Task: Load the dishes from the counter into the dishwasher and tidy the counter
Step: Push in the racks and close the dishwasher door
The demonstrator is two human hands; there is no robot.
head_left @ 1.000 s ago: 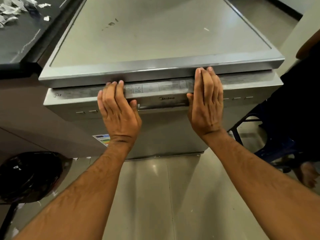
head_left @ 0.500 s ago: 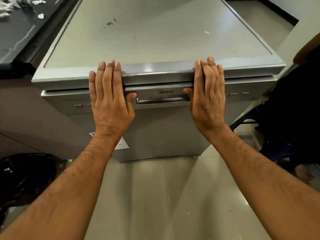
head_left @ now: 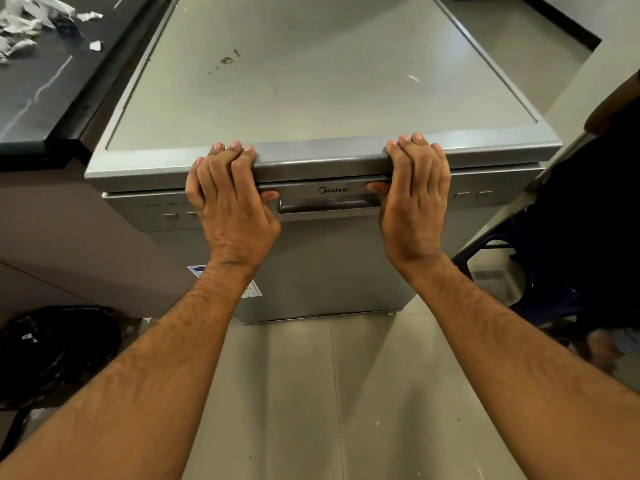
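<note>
since the earlier frames the dishwasher door (head_left: 322, 258) has swung up from ajar to flush beneath the top panel (head_left: 322, 98), and both hands have slid upward so their fingers now bend over the panel's front lip. left hand (head_left: 230, 199): fingers curled over the lip, thumb tucked under it beside the recessed handle (head_left: 323, 205), gripping the edge. right hand (head_left: 414, 199): same attitude, fingers hooked over the lip, thumb pressed below near the handle's other end. the dishwasher stands on the tiled floor (head_left: 346, 393), just beside the dark surface (head_left: 38, 74) at upper left, where crumpled white paper scraps (head_left: 24, 22) lie. assessment: loading appears complete and the door is being pressed home; tidying of the surface looks outstanding. risks: thumbs sit at the seam between door and panel and could be nipped if pressure continues; an uneven push might leave the latch unengaged, letting the door drop open again. not verifiable: whether the latch has caught; the interior and any dishes within; most of the surface is cut off by the frame edge. the control markings on the door strip are too small to read. a dark bag-like object (head_left: 52, 348) at lower left and a blue-framed seat (head_left: 519, 258) at right are only partly seen.
</note>
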